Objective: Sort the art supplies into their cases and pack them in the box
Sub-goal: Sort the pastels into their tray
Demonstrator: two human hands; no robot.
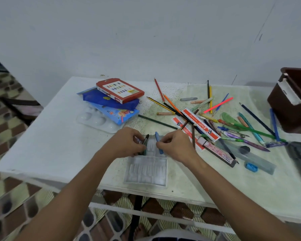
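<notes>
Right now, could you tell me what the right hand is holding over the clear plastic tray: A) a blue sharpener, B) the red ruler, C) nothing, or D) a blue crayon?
D: the right hand pinches a blue crayon above the clear tray, while the ruler and sharpener lie on the table.

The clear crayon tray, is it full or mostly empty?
Mostly empty: the clear tray shows bare slots, with only a blue crayon and dark crayons at its far end.
</notes>
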